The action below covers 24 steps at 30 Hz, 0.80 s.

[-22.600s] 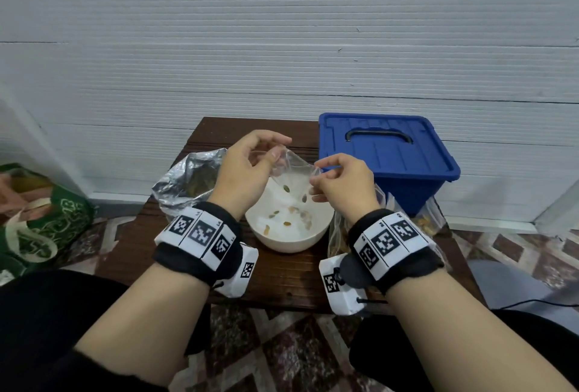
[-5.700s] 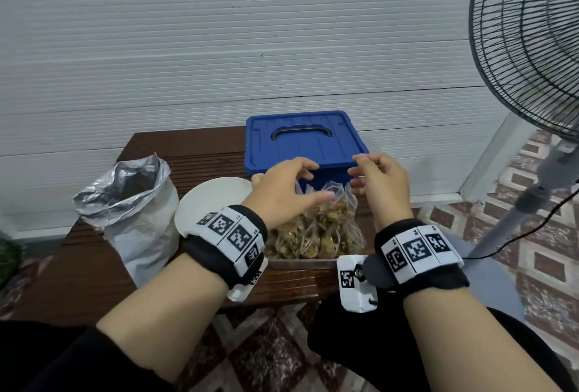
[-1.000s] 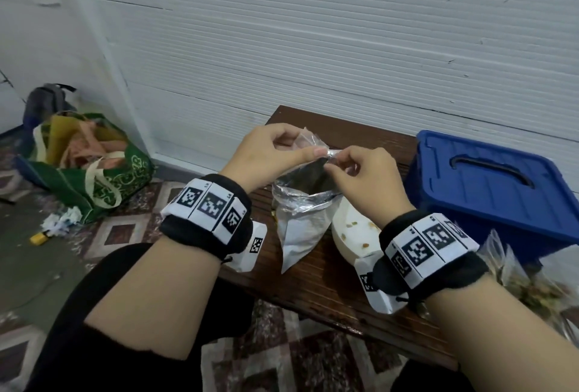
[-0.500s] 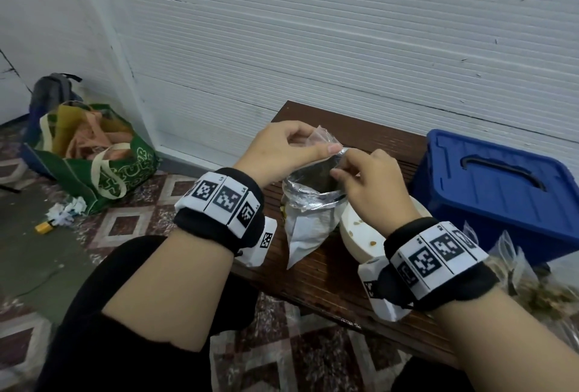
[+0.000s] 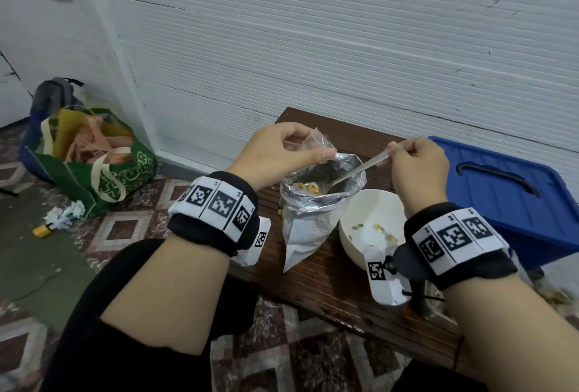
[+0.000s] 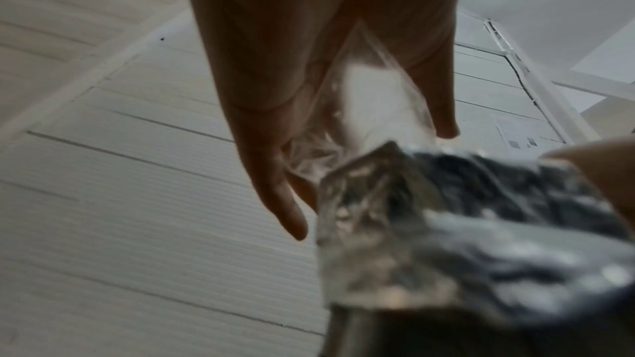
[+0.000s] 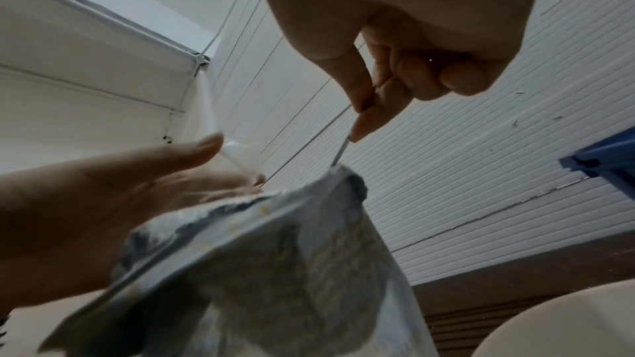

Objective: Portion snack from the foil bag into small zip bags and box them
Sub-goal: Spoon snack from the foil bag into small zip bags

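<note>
L hand [image 5: 275,153] pinches a small clear zip bag [image 5: 313,142] betw thumb and fingers, held right at the far-left rim of the foil bag [image 5: 313,213] – the wrist view shows the clear plastic crumpled in the palm. R hand [image 5: 416,163] has fingers curled, thumb and forefinger pinching the handle of a spoon [image 5: 360,169]; the spoon slants down into the foil bag's open mouth, bowl end among yellowish snack pieces [image 5: 308,187]. Foil bag stands upright on the dark wood table [image 5: 329,279], top rolled down. Just right of it, touching or nearly so, a white bowl [image 5: 366,213] w/ a few snack bits inside. Blue lidded box [image 5: 507,191] sits further right, lid on. On the floor at left – a green tote bag [image 5: 103,166] by the white wall.
</note>
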Each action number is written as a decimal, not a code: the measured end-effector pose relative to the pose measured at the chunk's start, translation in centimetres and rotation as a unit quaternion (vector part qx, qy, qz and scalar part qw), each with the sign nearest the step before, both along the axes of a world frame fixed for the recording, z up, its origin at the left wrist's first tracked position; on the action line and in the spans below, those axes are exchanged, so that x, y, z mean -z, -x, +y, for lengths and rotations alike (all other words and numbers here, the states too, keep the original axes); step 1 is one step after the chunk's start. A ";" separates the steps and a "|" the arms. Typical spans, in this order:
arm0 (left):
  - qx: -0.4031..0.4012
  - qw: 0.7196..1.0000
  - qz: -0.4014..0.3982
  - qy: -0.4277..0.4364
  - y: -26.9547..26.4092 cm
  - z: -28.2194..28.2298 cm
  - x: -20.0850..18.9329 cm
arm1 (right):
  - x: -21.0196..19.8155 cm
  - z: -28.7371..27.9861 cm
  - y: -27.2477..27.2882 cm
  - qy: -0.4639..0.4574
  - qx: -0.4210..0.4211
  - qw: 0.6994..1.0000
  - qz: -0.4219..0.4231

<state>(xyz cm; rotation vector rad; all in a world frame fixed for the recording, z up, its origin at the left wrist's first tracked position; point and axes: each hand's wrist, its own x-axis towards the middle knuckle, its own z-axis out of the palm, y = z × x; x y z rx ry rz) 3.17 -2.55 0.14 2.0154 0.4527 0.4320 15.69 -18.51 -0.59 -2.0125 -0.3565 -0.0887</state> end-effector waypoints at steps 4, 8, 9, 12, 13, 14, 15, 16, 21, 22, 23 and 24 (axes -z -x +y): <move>-0.003 0.999 0.004 -0.051 1.0 0.9 -0.8 | -0.7 -0.7 -1.3 -0.010 0.027 0.999 0.031; 0.017 0.995 0.034 -0.087 1.5 1.5 -1.0 | -1.6 -1.6 -2.7 -0.017 0.040 0.998 0.039; 0.020 0.995 0.039 -0.090 1.5 1.7 -1.0 | -2.0 -1.8 -2.9 -0.019 0.041 0.998 0.036; 0.030 0.994 0.055 -0.094 1.5 1.7 -0.8 | -3.2 -2.5 -3.4 -0.036 0.039 0.998 0.020; 0.032 0.994 0.056 -0.092 1.4 1.6 -0.7 | -3.5 -2.6 -3.5 -0.036 0.039 0.998 0.015; 0.032 0.994 0.053 -0.088 1.3 1.5 -0.6 | -3.7 -2.6 -3.6 -0.035 0.038 0.999 0.014; 0.032 0.995 0.048 -0.084 1.1 1.3 -0.4 | -3.8 -2.5 -3.7 -0.031 0.037 0.999 0.012; 0.033 0.995 0.044 -0.082 0.9 1.1 -0.3 | -3.9 -2.4 -3.7 -0.029 0.035 0.999 0.011; 0.053 0.993 0.050 -0.094 0.0 -0.1 0.1 | -4.0 -1.2 -3.4 -0.013 0.010 1.000 -0.009; 0.050 0.993 0.048 -0.097 -0.2 -0.3 0.3 | -4.1 -1.0 -3.2 -0.010 0.004 1.000 -0.016; 0.046 0.993 0.045 -0.098 -0.3 -0.5 0.4 | -4.2 -0.7 -3.0 -0.009 -0.002 1.000 -0.026; 0.043 0.993 0.043 -0.097 -0.4 -0.6 0.5 | -4.2 -0.5 -2.6 -0.011 -0.008 0.999 -0.035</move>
